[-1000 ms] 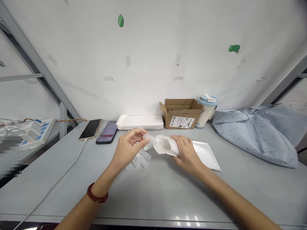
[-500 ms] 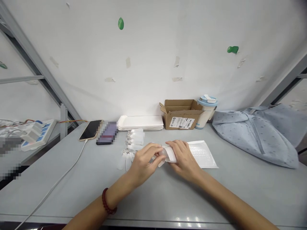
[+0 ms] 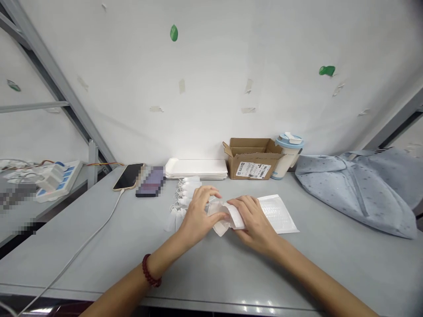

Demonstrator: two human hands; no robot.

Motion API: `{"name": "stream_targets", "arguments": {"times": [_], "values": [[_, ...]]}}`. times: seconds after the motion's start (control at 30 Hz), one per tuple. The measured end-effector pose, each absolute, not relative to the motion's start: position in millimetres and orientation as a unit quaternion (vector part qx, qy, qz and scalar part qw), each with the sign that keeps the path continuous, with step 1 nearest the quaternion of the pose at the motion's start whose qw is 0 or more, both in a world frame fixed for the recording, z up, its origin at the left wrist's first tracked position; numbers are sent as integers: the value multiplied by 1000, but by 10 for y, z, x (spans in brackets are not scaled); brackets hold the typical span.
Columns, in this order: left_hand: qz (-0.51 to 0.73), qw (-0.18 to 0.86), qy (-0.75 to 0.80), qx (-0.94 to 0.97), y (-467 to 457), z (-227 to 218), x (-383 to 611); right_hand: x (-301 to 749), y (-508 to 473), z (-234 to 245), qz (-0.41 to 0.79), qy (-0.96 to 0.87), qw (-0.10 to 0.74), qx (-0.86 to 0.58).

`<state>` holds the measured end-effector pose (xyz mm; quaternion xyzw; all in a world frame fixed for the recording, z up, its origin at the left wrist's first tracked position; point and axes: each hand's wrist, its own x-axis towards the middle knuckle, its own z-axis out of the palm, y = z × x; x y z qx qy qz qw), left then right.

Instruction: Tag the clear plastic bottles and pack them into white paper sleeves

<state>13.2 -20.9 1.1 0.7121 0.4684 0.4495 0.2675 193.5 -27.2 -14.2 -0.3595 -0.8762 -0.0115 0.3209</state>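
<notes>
My left hand (image 3: 198, 215) and my right hand (image 3: 253, 218) meet over the middle of the grey table (image 3: 211, 273), both closed on a small white packet (image 3: 224, 215) held between them just above the surface. Left fingers curl over its left end, right fingers wrap its right end. A cluster of several small translucent white caps or tubes (image 3: 181, 198) lies on the table just left of and behind my left hand. A flat white bubble mailer (image 3: 277, 213) lies under and right of my right hand.
Along the back wall stand a stack of white trays (image 3: 196, 168), an open cardboard box (image 3: 251, 158) and a blue-lidded cup (image 3: 287, 155). A phone (image 3: 128, 177) with a cable and a second dark device lie back left. A blue-grey cloth bag (image 3: 360, 193) fills the right.
A second ago my left hand held a clear tube up beside the packet. It has since come down and right, and both hands now close on the packet low over the table.
</notes>
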Motion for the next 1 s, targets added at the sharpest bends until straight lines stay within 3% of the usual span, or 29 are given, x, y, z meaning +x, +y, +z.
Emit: {"name": "stream_targets", "arguments": {"times": [0.13, 0.23, 0.4, 0.6, 0.77, 0.9, 1.0], "values": [[367, 458, 470, 660, -209, -4, 174, 1898, -334, -144, -7, -897, 324, -301], [323, 445, 482, 682, -248, -16, 218, 1856, -383, -153, -1, -912, 305, -275], [367, 423, 497, 662, -253, -75, 244, 1816, -395, -170, -48, -906, 307, -287], [400, 561, 519, 505, -155, -45, 154, 1852, -318, -225, -159, -890, 317, -287], [427, 687, 389, 441, -88, 87, 39, 1925, -232, -211, -184, -846, 365, -343], [371, 682, 422, 468, -82, 118, 6, 1957, -183, -209, -207, -832, 343, -384], [409, 647, 439, 470, -107, 91, 43, 1966, -169, -224, -217, -839, 339, -367]]}}
